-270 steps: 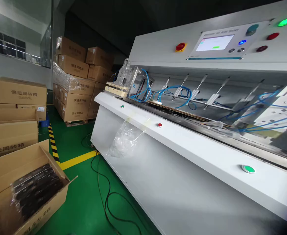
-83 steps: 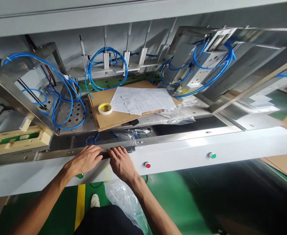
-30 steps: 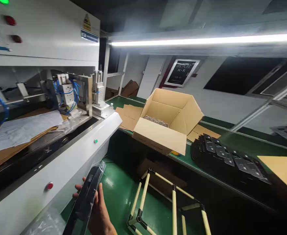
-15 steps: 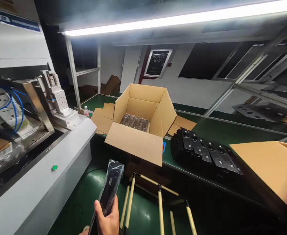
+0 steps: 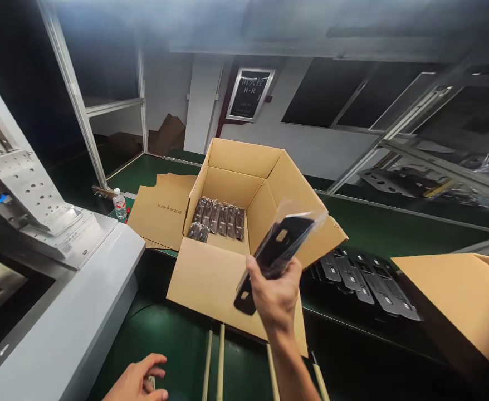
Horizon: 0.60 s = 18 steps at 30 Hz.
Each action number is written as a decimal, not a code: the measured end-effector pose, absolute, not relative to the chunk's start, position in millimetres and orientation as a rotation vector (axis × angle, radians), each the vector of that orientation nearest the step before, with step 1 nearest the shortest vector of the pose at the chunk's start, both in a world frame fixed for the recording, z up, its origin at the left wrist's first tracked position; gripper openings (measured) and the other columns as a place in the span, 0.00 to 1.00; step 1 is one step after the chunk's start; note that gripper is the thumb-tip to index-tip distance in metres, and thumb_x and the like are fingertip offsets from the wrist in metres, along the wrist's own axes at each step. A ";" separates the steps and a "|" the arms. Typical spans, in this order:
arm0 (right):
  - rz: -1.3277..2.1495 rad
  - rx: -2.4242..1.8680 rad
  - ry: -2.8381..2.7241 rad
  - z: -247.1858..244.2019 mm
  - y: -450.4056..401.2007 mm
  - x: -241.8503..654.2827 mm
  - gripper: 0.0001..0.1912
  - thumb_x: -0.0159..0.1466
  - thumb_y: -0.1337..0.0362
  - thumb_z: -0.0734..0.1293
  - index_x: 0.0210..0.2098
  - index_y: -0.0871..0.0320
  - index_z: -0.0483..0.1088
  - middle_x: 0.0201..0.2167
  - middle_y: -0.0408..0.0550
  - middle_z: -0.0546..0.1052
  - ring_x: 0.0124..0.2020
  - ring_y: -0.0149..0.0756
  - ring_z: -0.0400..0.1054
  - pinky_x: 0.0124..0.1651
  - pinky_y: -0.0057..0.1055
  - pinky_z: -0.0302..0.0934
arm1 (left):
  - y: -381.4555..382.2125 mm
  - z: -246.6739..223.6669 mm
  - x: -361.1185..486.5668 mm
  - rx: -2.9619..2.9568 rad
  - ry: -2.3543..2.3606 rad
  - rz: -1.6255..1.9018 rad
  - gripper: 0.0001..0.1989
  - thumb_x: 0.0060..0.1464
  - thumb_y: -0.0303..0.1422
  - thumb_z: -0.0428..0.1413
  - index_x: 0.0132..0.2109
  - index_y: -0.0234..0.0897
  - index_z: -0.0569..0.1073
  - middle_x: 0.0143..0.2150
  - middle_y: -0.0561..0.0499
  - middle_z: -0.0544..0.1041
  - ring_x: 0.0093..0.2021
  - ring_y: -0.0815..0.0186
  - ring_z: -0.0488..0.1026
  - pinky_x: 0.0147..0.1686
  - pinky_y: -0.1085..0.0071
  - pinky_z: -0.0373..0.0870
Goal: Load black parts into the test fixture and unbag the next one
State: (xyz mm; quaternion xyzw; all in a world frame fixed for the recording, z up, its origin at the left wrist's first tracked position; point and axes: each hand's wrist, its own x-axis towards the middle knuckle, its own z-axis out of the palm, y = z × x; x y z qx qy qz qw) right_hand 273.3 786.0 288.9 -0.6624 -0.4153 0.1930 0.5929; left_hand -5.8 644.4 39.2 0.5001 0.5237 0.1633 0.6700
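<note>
My right hand is closed around a long black plastic panel in a clear bag. It holds the panel tilted above the front flap of an open cardboard box. Inside that box, several bagged black panels stand in a row, with a couple more at the front left corner. Low at the left, my left hand is away from the box, its thumb and fingers apart. A small pale thing shows by its fingers, too small to make out.
Several bare black panels lie stacked right of the box, beside another cardboard box. A grey machine stands at the left, near a water bottle. Pale yellow rods rise below the box.
My right hand has moved up and right with the bagged panel, to over the box's front flap. More of my left hand shows. The view has shifted to the right and closer.
</note>
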 end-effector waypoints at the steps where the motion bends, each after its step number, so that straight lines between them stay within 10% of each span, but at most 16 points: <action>1: 0.376 -1.559 -0.989 299.2 812.2 281.1 0.37 0.50 0.42 0.77 0.52 0.53 0.64 0.38 0.44 0.78 0.38 0.41 0.73 0.46 0.43 0.70 | 655.0 46.0 -13.9 1.188 1.225 0.330 0.39 0.52 0.51 0.67 0.67 0.39 0.74 0.63 0.34 0.81 0.44 0.57 0.82 0.49 0.66 0.76; 9: 0.217 -2.145 -1.461 280.8 1014.1 312.1 0.27 0.63 0.49 0.67 0.56 0.59 0.68 0.59 0.66 0.75 0.62 0.55 0.68 0.64 0.48 0.64 | 706.0 72.8 -37.2 1.421 1.550 -0.130 0.40 0.61 0.44 0.51 0.76 0.32 0.63 0.76 0.36 0.69 0.70 0.44 0.72 0.68 0.54 0.70; 18: 1.181 -2.402 -1.637 92.4 1063.0 325.0 0.14 0.62 0.57 0.75 0.29 0.59 0.73 0.23 0.43 0.76 0.27 0.32 0.70 0.35 0.34 0.69 | 676.2 45.0 -32.0 0.871 1.676 -0.141 0.45 0.60 0.54 0.54 0.78 0.37 0.61 0.78 0.41 0.64 0.75 0.42 0.67 0.69 0.52 0.70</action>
